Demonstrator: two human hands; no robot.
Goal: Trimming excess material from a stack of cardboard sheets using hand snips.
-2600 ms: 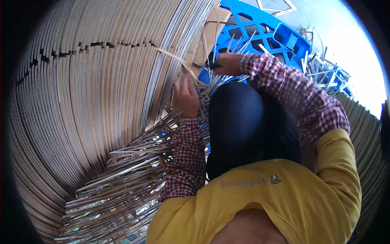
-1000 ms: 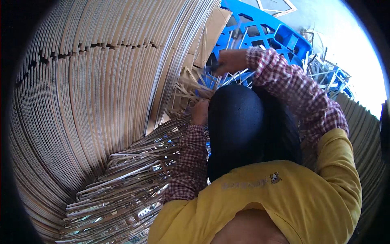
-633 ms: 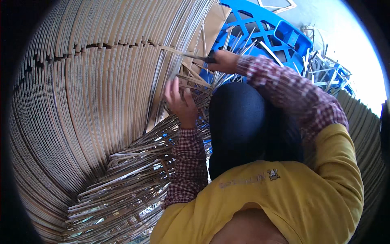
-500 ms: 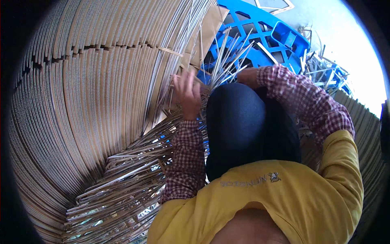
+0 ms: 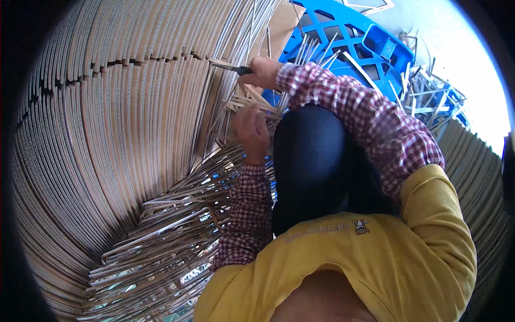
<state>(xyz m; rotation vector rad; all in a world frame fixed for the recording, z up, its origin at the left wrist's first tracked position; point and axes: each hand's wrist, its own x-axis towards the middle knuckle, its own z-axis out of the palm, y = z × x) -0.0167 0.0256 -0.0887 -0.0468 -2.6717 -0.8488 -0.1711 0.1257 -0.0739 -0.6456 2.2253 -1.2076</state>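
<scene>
My right hand (image 5: 261,72) is closed round the dark handle of a knife (image 5: 234,68); the metal blade points left toward the edges of the cardboard sheets (image 5: 134,112). Just below it, my left hand (image 5: 251,129) is curled beside a tangle of thin cardboard strips (image 5: 248,101). Its fingertips are partly hidden, so whether it grips any strip is unclear. The cardboard sheets stand packed on edge in a tall stack along the left side. A flat brown sheet (image 5: 279,29) leans at the stack's right end.
A blue plastic lattice crate (image 5: 343,32) stands beyond my dark-trousered knee (image 5: 308,155). Loose scrap strips (image 5: 434,99) pile up at its right. Many long strips (image 5: 161,241) lie along the foot of the stack. More stacked cardboard (image 5: 472,166) stands at the right.
My right hand has come up and left from behind the knee, and the knife now shows in it. The left hand's fingers, outstretched before, have curled, and the hand sits slightly lower.
</scene>
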